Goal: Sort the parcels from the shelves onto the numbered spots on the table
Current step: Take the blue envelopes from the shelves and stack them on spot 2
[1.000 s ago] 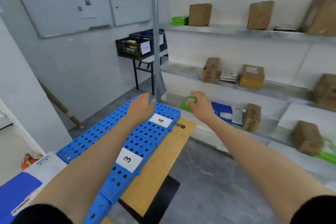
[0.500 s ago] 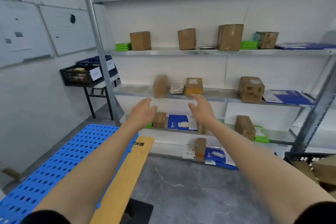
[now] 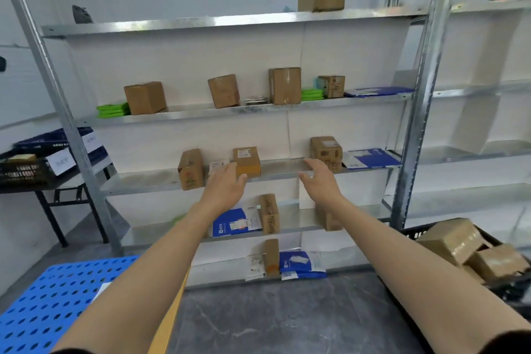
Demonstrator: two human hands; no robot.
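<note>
A metal shelf unit (image 3: 275, 169) faces me, holding brown cardboard parcels, blue mailers and green packets on several levels. My left hand (image 3: 225, 187) is open, reaching just in front of a small brown box with a white label (image 3: 246, 159) on the middle shelf. My right hand (image 3: 319, 181) is open too, left of a taller labelled box (image 3: 326, 152). Neither hand holds anything. Another brown box (image 3: 190, 168) stands left of my left hand. The blue perforated table top (image 3: 43, 302) lies at the bottom left; its number labels are hidden or out of frame.
A black crate with brown boxes (image 3: 465, 250) sits at the lower right. A folding table with black baskets (image 3: 31, 169) stands at the left. Steel uprights (image 3: 419, 89) frame the shelves. A second shelf unit (image 3: 485, 149) continues to the right. Grey floor lies below.
My view has swung right and up from the table to face the shelves. Both open hands have risen from the low shelf to the middle shelf, closing on the boxes there.
</note>
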